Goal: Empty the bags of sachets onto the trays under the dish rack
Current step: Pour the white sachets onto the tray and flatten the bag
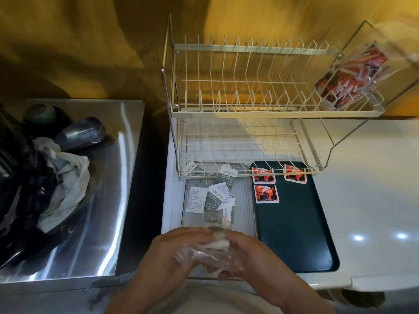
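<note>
Both my hands are low over the near end of the clear tray (246,214), working one clear plastic bag (204,254) between them. My left hand (174,252) has its fingers curled round the bag's left side, and my right hand (247,252) pinches the bag from the right, thumb and fingers closed on the plastic. A few grey and white sachets (216,235) show inside the bag near its open end, which points toward the rack.

The clear tray lies on the pale desk (367,200), its far end under the lower shelf of the cream wire dish rack (244,91). A loose pile of grey and white sugar sachets (213,196) covers its far half, some overlapping. Just beside it on the right lies the dark green tray (294,227), holding three red and black sachets (265,193) near its far end. A second clear bag of red sachets (349,78) rests on the right end of the rack's upper shelf.

To the left, a steel sink (99,200) holds dark cups and a crumpled pale bag (65,184).
</note>
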Motion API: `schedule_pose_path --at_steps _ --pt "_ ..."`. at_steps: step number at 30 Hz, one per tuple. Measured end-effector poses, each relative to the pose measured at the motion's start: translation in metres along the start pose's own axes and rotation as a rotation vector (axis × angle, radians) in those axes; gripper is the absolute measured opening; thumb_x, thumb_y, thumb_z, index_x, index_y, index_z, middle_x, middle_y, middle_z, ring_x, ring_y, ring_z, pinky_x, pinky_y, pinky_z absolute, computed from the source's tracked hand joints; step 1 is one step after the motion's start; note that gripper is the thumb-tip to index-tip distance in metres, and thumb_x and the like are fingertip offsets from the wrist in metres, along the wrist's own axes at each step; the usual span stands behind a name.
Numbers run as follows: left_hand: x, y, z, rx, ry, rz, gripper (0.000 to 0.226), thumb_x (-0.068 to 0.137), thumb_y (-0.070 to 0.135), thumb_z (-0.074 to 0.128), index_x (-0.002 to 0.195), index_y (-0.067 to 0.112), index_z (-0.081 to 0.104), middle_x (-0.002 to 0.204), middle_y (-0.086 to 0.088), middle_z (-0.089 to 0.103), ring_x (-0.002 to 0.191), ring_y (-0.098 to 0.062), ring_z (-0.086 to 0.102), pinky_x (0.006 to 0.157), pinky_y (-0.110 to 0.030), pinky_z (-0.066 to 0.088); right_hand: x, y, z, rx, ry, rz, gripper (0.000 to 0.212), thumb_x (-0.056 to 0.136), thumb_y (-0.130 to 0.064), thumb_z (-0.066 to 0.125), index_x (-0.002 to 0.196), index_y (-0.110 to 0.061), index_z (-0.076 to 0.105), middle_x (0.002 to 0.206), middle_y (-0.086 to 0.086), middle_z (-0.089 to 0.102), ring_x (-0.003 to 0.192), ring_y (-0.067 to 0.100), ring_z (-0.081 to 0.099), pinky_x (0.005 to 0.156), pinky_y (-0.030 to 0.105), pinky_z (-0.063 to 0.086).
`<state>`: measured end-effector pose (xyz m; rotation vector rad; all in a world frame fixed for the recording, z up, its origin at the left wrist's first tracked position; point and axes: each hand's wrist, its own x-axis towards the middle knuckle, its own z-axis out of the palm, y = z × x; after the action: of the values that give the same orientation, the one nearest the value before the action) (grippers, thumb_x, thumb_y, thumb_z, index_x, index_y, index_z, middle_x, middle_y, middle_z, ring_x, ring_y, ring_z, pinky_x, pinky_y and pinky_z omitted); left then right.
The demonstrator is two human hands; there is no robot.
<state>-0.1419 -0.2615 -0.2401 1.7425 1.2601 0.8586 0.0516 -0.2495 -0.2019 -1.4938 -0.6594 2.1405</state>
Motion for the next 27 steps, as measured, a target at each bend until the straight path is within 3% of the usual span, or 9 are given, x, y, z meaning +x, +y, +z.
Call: schedule_pose_path --at_steps 3,5,10,12,16,19,21,25,27 --pt "0.001 -0.002 -0.003 0.018 0.124 0.002 0.048 0.072 -0.012 0.073 0.096 0.029 0.077 0.098 0.017 0.077 0.091 -0.005 0.074 0.079 -0.023 0.059 0.003 0.005 -0.004 -0.031 0.026 0.002 0.049 0.099 -0.039 0.039 0.117 -0.002 0.066 0.117 0.033 0.064 0.090 0.036 0.060 0.075 0.038 0.047" --pt "0.003 0.000 -0.003 0.043 0.189 -0.017 0.041 0.075 -0.007 0.073 0.088 0.032 0.076 0.088 0.020 0.076 0.080 0.000 0.073 0.073 -0.012 0.055 0.003 0.008 -0.012 -0.055 0.050 -0.021 0.049 0.101 -0.035 0.038 0.112 0.004 0.065 0.108 0.036 0.067 0.084 0.036 0.063 0.070 0.036 0.049" --pt "0.003 0.000 0.001 -0.102 0.273 -0.141 0.036 0.071 -0.020 0.074 0.079 0.015 0.077 0.079 0.013 0.077 0.074 -0.002 0.074 0.068 -0.006 0.052 -0.001 0.012 -0.027 -0.183 0.152 -0.169 0.030 0.100 -0.016 0.044 0.101 -0.001 0.070 0.094 0.021 0.076 0.080 0.027 0.069 0.077 0.037 0.052" --pt "0.002 0.000 0.001 -0.112 0.286 -0.174 0.042 0.069 -0.021 0.074 0.075 0.020 0.077 0.079 0.013 0.077 0.075 -0.003 0.073 0.069 -0.005 0.051 -0.002 0.013 -0.030 -0.245 0.208 -0.233 0.024 0.099 -0.011 0.047 0.100 -0.002 0.070 0.093 0.017 0.076 0.080 0.024 0.070 0.077 0.033 0.054" --pt "0.004 0.006 -0.005 -0.166 0.325 -0.211 0.033 0.073 0.001 0.081 0.082 0.033 0.076 0.081 0.019 0.076 0.079 0.000 0.072 0.070 -0.005 0.049 -0.002 0.014 -0.033 -0.447 0.374 -0.438 0.012 0.091 -0.007 0.058 0.095 -0.014 0.068 0.088 0.008 0.075 0.080 0.025 0.068 0.073 0.028 0.053" --pt "0.007 0.007 -0.006 -0.330 0.363 -0.283 0.018 0.076 0.019 0.083 0.080 0.034 0.076 0.083 0.007 0.078 0.078 -0.012 0.075 0.075 -0.022 0.056 0.001 0.015 -0.034 -0.574 0.436 -0.532 0.021 0.089 -0.007 0.063 0.095 -0.027 0.065 0.093 -0.004 0.073 0.083 0.009 0.066 0.072 0.018 0.052" --pt "0.012 0.006 -0.007 -0.428 0.372 -0.335 0.013 0.076 0.025 0.083 0.082 0.035 0.077 0.083 0.001 0.079 0.075 -0.016 0.075 0.074 -0.028 0.058 0.003 0.017 -0.034 -0.634 0.435 -0.555 0.028 0.087 -0.011 0.065 0.104 -0.033 0.062 0.105 -0.012 0.069 0.096 0.005 0.063 0.076 0.015 0.050" --pt "0.020 0.009 -0.001 -0.397 0.282 -0.323 0.010 0.079 0.020 0.068 0.078 0.025 0.076 0.077 -0.003 0.077 0.067 -0.012 0.072 0.065 -0.022 0.057 0.011 0.024 -0.031 -0.853 0.342 -0.564 0.058 0.081 -0.027 0.072 0.131 -0.041 0.045 0.130 -0.029 0.046 0.120 -0.009 0.044 0.096 0.008 0.038" --pt "0.021 0.010 0.004 -0.413 0.241 -0.322 0.008 0.080 0.020 0.068 0.079 0.023 0.076 0.076 -0.005 0.077 0.068 -0.013 0.073 0.066 -0.024 0.058 0.018 0.025 -0.025 -0.907 0.309 -0.596 0.053 0.079 -0.030 0.072 0.125 -0.044 0.049 0.128 -0.028 0.050 0.121 -0.006 0.044 0.100 0.012 0.036"
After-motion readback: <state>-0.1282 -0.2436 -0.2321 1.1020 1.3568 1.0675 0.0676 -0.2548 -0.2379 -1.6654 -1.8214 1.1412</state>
